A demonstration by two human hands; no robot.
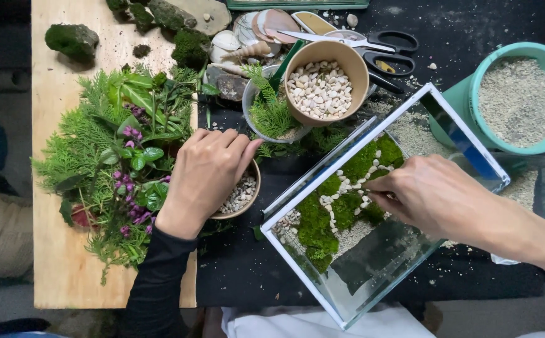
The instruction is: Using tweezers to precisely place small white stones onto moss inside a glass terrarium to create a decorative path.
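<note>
Your right hand [438, 197] is reaching into the glass tank [473, 141], fingertips pinched together over the line of white pebbles [341, 188] lying across the green moss [319, 225]; whether a pebble is sitting in that pinch, you cannot tell; your left hand [206, 169] is resting curled, fingers bent down, over the small bowl of grey gravel [242, 195] just beside the tank, covering most of it; a paper cup of white stones [322, 87] is standing behind.
</note>
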